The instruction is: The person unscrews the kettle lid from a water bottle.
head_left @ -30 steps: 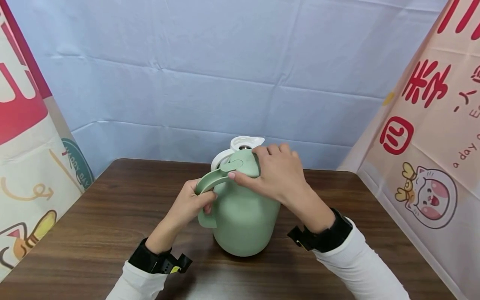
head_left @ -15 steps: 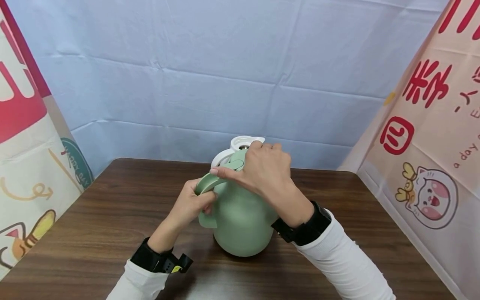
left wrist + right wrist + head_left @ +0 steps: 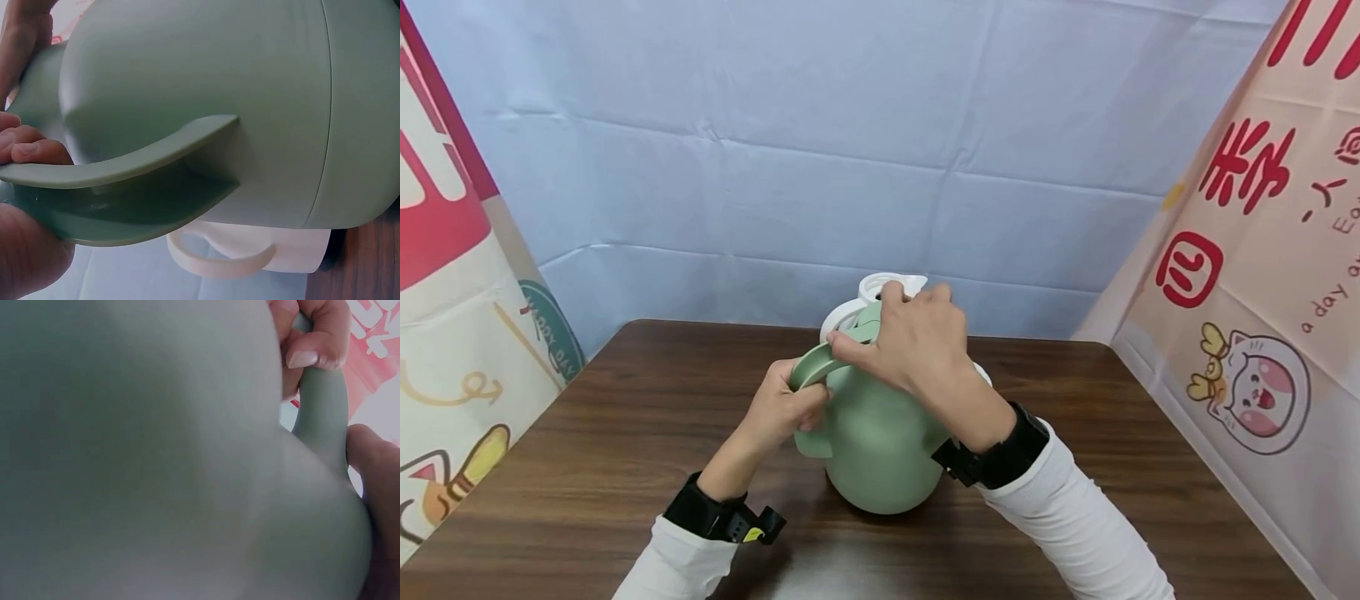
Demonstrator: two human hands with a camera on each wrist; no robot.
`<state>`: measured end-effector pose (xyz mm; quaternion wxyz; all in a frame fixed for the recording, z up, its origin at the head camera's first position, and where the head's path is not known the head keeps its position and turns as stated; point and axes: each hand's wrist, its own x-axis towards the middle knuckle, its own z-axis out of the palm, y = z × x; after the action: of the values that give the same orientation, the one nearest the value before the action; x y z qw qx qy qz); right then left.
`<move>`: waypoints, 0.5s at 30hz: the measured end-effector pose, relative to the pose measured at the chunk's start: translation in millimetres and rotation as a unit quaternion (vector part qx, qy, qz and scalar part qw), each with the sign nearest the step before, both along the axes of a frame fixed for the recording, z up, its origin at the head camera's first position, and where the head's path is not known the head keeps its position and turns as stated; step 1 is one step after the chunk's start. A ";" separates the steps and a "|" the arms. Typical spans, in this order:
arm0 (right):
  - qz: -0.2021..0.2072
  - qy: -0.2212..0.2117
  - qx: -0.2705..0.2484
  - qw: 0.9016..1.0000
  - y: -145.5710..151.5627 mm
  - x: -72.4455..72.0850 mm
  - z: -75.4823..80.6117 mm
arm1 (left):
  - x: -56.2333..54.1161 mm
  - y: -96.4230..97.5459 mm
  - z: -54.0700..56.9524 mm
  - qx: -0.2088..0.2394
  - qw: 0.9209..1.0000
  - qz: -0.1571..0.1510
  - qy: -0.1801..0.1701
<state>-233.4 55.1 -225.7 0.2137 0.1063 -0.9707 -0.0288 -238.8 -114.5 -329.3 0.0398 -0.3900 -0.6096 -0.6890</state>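
A green thermos jug (image 3: 883,450) stands upright on the wooden table. My left hand (image 3: 782,407) grips its handle (image 3: 811,367), fingers wrapped through the loop; the left wrist view shows the thumb on one side of that handle (image 3: 125,169) and fingertips on the other. Over the top, my right hand (image 3: 921,342) clasps the lid (image 3: 868,317), its thumb lying toward the upper end of the handle. Most of the lid is hidden beneath this hand. In the right wrist view, the green body (image 3: 156,456) fills most of the frame.
Close behind the green jug stands a white jug (image 3: 842,318), mostly hidden, its spouted rim showing; its handle (image 3: 219,262) appears in the left wrist view. A blue cloth (image 3: 737,167) hangs behind the dark wooden table (image 3: 700,375). Printed cloths hang at both sides.
My right hand has shifted left and inward over the lid, covering more of it, with its thumb moving nearer the handle. My left hand keeps its grip. The green jug stays in place.
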 end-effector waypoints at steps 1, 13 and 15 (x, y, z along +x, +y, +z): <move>0.003 -0.007 -0.003 1.000 0.6 -0.3 0.5 | -0.4 0.1 -0.2 0.000 1.000 0.000 0.002; 0.037 -0.014 -0.045 0.998 8.9 -0.9 -0.8 | 0.4 2.9 -2.9 0.008 1.000 -0.009 0.021; 0.042 -0.015 -0.046 0.998 8.3 -1.5 -0.8 | 0.4 2.1 -2.5 0.006 1.000 -0.012 0.021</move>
<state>-234.9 63.4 -226.5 0.2048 0.1370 -0.9688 0.0266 -238.4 -112.4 -331.8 0.0471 -0.4113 -0.5995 -0.6850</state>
